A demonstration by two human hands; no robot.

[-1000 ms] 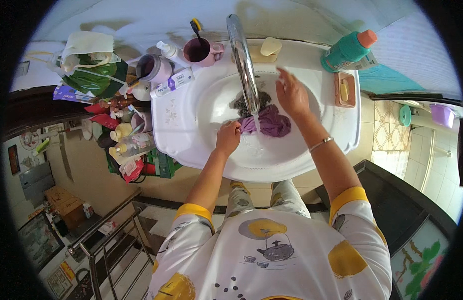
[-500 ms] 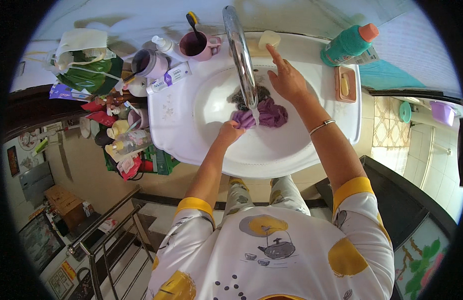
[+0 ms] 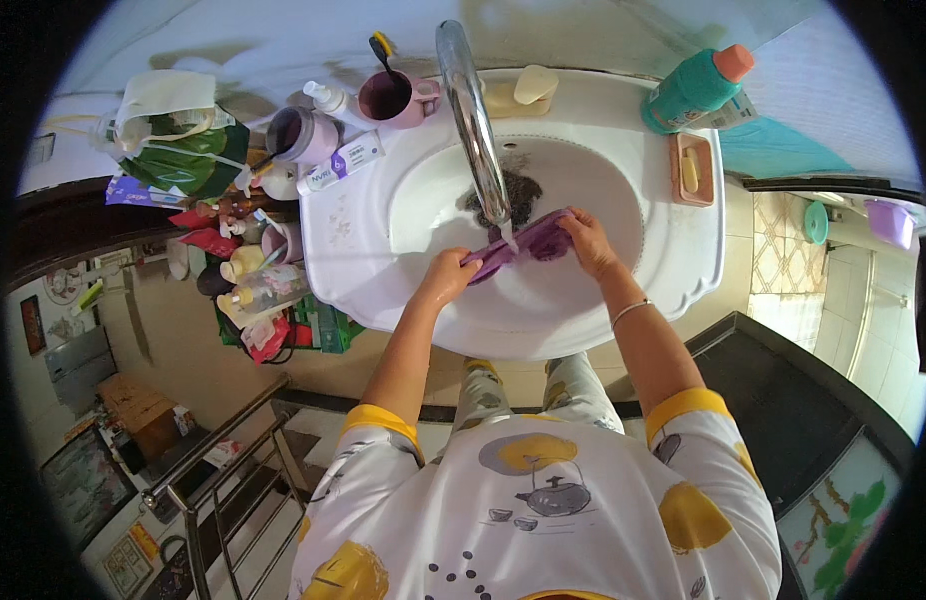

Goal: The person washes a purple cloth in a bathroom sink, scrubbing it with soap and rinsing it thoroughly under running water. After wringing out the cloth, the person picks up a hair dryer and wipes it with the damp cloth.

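Two ends of the cloth point(image 3: 551, 243) are being gripped, one in the closed fingers of the left hand point(image 3: 447, 275), the other by the right hand point(image 3: 589, 243), which is reaching slightly nearer the sink's point(image 3: 348, 262) back edge. Its long axis is running aslant between them, over the bowl, rising toward the back right corner; water point(image 3: 509, 236) from the tap point(image 3: 473, 125) is falling at its middle, neither hand lying clearly nearer.

Pale wall point(image 3: 603, 32) up top, beige tiled floor point(image 3: 731, 265). Metal railing point(image 3: 218, 438) lower left, wooden cabinet point(image 3: 141, 405) beyond. Right: patterned floor tiles point(image 3: 771, 232), white wall tiles point(image 3: 888, 330), brighter light. Dark-framed floral panel point(image 3: 848, 520) lower right.
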